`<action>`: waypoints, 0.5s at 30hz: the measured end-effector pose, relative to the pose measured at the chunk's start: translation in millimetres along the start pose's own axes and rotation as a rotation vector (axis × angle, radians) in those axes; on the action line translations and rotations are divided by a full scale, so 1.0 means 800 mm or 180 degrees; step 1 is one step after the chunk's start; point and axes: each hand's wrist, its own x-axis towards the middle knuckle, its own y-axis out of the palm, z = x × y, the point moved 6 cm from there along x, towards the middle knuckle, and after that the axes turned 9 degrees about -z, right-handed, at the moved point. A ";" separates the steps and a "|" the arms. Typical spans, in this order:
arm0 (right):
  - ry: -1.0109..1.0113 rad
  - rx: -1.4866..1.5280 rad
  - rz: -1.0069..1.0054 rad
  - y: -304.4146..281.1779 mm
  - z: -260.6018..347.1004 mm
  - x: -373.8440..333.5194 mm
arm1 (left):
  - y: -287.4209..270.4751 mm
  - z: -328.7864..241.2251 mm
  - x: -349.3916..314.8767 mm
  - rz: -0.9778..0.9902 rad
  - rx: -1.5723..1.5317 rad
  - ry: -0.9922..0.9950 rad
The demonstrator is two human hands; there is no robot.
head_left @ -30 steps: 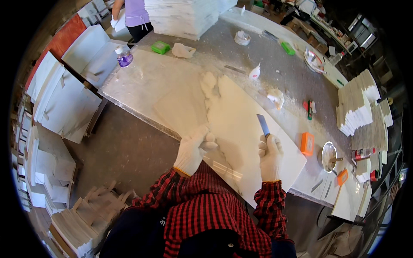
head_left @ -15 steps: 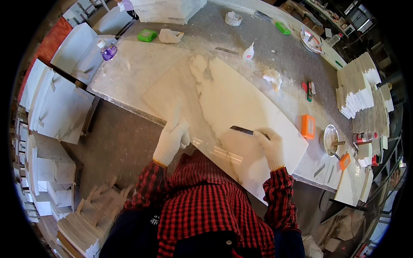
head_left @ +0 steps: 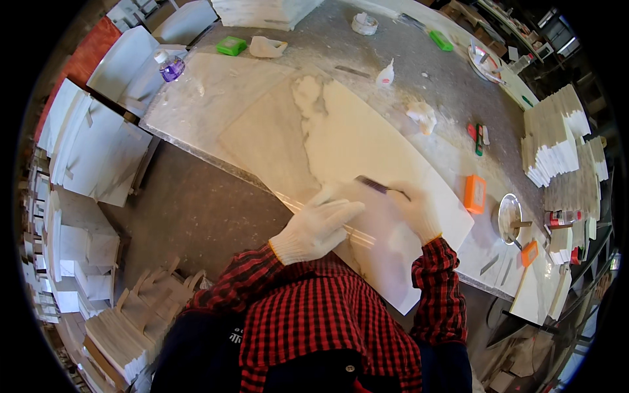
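A polished cream marble slab [head_left: 367,124] with grey veins lies slantwise across the worktable, one corner toward me. My right hand [head_left: 419,213], in a white knit glove and blurred, is closed around a thin dark scraper blade [head_left: 372,184], held low over the slab's middle. Whether the blade touches the stone I cannot tell. At the slab's near edge, my left hand [head_left: 318,226], gloved the same way, has its fingers stretched out toward the right and holds nothing.
Beyond the slab are a white squeeze bottle [head_left: 386,73], a crumpled white cloth [head_left: 422,118] and a red-and-green knife [head_left: 479,139]. To the right are an orange box [head_left: 475,194] and a metal bowl [head_left: 509,219]. Stacked stone slabs [head_left: 550,141] stand farther right; a purple bottle [head_left: 170,67] is far left.
My left hand has moved right along the slab's near edge, its fingers swinging from pointing away to pointing right. The right hand has shifted slightly with the blade; the view has turned a little.
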 end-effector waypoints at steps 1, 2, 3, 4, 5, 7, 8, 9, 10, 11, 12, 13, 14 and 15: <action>0.0262 0.0122 -0.0105 -0.008 -0.005 -0.002 | 0.010 0.002 -0.004 0.0056 -0.0016 0.0016; 0.0317 0.0126 -0.0240 -0.015 -0.006 -0.002 | 0.016 0.004 -0.006 0.0114 -0.0033 0.0032; 0.0373 0.0129 -0.0375 -0.022 -0.006 -0.002 | 0.016 0.011 -0.007 0.0010 0.0300 0.0026; 0.0438 0.0129 -0.0519 -0.028 -0.008 -0.004 | 0.015 0.016 -0.006 -0.0086 0.0622 0.0029; 0.0504 0.0136 -0.0515 -0.030 -0.011 -0.005 | 0.013 0.022 -0.004 -0.0184 0.0946 0.0031; 0.0619 0.0166 -0.0494 -0.032 -0.015 -0.006 | -0.010 0.047 -0.010 -0.0770 0.1413 -0.0504; 0.0411 0.0072 -0.0475 -0.034 -0.009 -0.008 | -0.026 0.054 -0.009 -0.1059 0.1610 -0.0762; 0.0201 -0.0021 -0.0449 -0.035 -0.002 -0.010 | -0.037 0.058 -0.009 -0.1013 0.1261 -0.0850; -0.0014 -0.0112 -0.0419 -0.035 0.004 -0.012 | -0.040 0.054 -0.003 -0.0828 0.0980 -0.0854; -0.0023 -0.0057 -0.0189 -0.029 0.002 -0.012 | -0.042 0.051 0.002 -0.0646 0.0703 -0.0860; -0.0034 -0.0001 0.0042 -0.022 0.000 -0.010 | -0.041 0.047 0.005 -0.0464 0.0428 -0.0866; -0.0048 0.0059 0.0276 -0.016 -0.002 -0.007 | -0.037 0.039 0.009 -0.0187 0.0512 -0.0749; -0.0197 0.0046 0.0368 -0.008 -0.004 -0.003 | -0.031 0.030 0.013 0.0090 0.0595 -0.0631; -0.0346 0.0030 0.0458 0.002 -0.007 0.002 | -0.024 0.025 0.014 0.0366 0.0674 -0.0511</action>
